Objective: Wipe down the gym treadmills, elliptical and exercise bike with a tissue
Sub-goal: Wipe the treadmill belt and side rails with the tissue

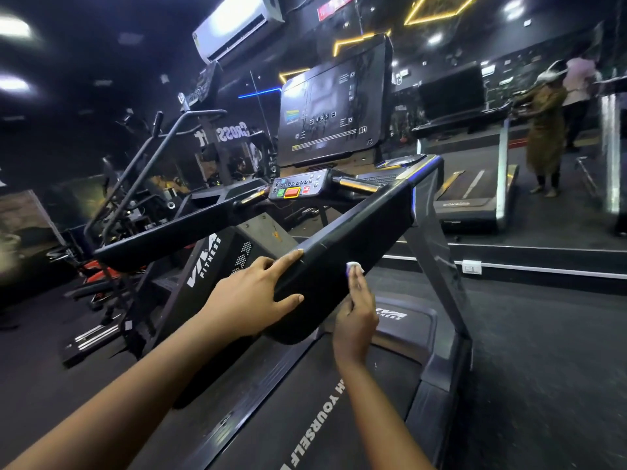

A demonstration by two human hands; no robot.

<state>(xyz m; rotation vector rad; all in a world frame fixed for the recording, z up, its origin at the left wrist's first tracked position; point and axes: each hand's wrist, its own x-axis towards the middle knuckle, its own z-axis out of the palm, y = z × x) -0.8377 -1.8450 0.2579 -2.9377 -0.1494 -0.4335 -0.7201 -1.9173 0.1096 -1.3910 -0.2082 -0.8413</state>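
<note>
While my left hand (pixel 251 300) is resting spread on the near handrail (pixel 356 225), index finger stretching along its top edge, my right hand (pixel 356 312) is pinching one small white tissue (pixel 354 266) against that rail's right side. I'm counting two handrails on this treadmill: this one and the far handrail (pixel 163 232). Both are running up to one button panel (pixel 298 188) under one dark screen (pixel 334 106). One belt (pixel 322 418) is lying below my arms. One air conditioner (pixel 237 25) is hanging above.

dark gym floor (pixel 543 351), treadmill (pixel 356 228) on it
</note>
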